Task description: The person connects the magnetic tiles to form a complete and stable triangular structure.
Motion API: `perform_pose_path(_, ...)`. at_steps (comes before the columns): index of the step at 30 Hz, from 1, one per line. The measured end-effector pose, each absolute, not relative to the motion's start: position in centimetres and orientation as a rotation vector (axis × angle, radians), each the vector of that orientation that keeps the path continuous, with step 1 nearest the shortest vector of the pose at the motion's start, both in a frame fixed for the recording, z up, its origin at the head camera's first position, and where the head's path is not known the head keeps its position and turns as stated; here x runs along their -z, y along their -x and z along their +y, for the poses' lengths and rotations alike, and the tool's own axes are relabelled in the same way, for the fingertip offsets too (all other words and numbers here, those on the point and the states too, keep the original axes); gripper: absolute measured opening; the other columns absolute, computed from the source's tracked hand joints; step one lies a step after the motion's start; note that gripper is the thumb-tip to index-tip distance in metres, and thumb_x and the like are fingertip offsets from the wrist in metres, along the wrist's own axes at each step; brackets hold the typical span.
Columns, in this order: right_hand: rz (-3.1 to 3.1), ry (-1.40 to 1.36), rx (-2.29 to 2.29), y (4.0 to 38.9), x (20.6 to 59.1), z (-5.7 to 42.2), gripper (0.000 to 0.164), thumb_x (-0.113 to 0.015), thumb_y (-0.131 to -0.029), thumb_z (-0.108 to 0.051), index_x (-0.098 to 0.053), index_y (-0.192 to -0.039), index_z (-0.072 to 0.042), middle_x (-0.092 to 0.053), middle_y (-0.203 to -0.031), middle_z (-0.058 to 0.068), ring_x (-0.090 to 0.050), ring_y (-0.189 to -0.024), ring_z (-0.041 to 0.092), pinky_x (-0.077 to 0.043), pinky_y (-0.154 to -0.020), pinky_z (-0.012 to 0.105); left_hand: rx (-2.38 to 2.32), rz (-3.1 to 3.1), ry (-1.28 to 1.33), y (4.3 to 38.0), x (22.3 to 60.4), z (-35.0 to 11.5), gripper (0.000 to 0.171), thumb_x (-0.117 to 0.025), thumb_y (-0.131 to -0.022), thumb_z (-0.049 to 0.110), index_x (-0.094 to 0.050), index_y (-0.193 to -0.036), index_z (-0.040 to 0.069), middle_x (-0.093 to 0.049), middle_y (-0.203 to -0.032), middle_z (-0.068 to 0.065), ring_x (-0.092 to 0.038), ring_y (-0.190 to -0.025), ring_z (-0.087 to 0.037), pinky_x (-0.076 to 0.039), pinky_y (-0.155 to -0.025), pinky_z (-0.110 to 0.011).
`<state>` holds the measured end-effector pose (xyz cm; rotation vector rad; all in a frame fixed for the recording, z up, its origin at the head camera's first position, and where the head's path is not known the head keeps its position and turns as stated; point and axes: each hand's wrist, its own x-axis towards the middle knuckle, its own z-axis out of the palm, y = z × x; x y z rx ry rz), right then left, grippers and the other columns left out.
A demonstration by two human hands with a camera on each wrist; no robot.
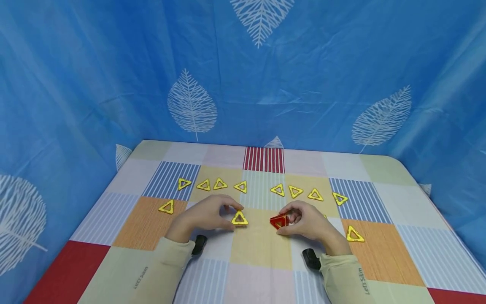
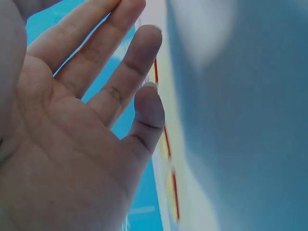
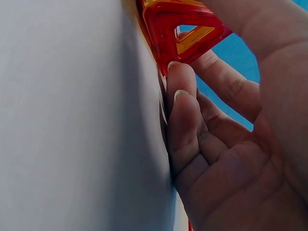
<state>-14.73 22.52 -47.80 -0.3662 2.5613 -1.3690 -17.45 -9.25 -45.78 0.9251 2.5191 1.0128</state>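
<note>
My left hand [image 1: 212, 213] pinches a yellow triangular tile [image 1: 239, 218] with an open centre, the index fingertip at its top and the thumb at its lower left. In the left wrist view the other fingers [image 2: 103, 96] spread fairly straight; the tile is hidden there. To the right, my right hand [image 1: 303, 219] grips red triangular tiles [image 1: 279, 221] between thumb and fingers, tilted up over the cloth. The right wrist view shows a red triangular frame [image 3: 161, 36] with orange-yellow behind it; I cannot tell how many tiles are stacked. The lower fingers curl beneath it.
Several yellow triangular tiles lie in a row across the back, from one [image 1: 184, 183] at left to one [image 1: 339, 198] at right. Others lie beside the left arm [image 1: 167, 207] and right arm [image 1: 355, 234]. A patchwork cloth [image 1: 262, 283] covers the table; a blue curtain [image 1: 303, 84] hangs behind.
</note>
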Motion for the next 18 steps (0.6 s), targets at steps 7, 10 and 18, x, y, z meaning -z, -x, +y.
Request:
perform_pose_path(7, 2.567, 0.354, 1.362, 14.8, 47.8, 22.5, 0.047, -0.095, -0.069, -0.02, -0.069, -0.105, -0.005, -0.056, -0.081, 0.007, -0.051, -0.072, 0.02, -0.047, -0.062, 0.027, -1.005, 2.436, -0.961, 17.1, 46.5, -6.3, 0.042, -0.086, -0.08, 0.01, -0.073, -0.12, 0.01, -0.066, -0.118, 0.002, -0.059, -0.112, -0.018, -0.045, -0.099, -0.037)
perform_pose_path(10, 2.57, 0.357, 1.36, 14.8, 47.9, 22.6, 0.047, -0.095, -0.069, -0.02, -0.069, -0.105, -0.005, -0.056, -0.08, 0.007, -0.051, -0.072, 0.02, -0.047, -0.062, 0.027, -0.995, 2.444, -0.949, 17.0, 46.8, -6.2, 0.042, -0.087, -0.079, 0.009, -0.073, -0.118, 0.01, -0.065, -0.116, 0.003, -0.058, -0.11, -0.017, -0.045, -0.099, -0.037)
perform_pose_path(18, 2.56, 0.38, 1.355, 14.9, 47.8, 22.6, 0.049, -0.095, -0.069, -0.021, -0.069, -0.107, -0.004, -0.058, -0.082, 0.007, -0.052, -0.073, 0.021, -0.048, -0.064, 0.027, -1.047, 2.401, -0.9, 17.1, 47.1, -6.7, 0.051, -0.088, -0.079, 0.015, -0.068, -0.125, 0.009, -0.062, -0.113, 0.004, -0.055, -0.104, -0.016, -0.045, -0.097, -0.036)
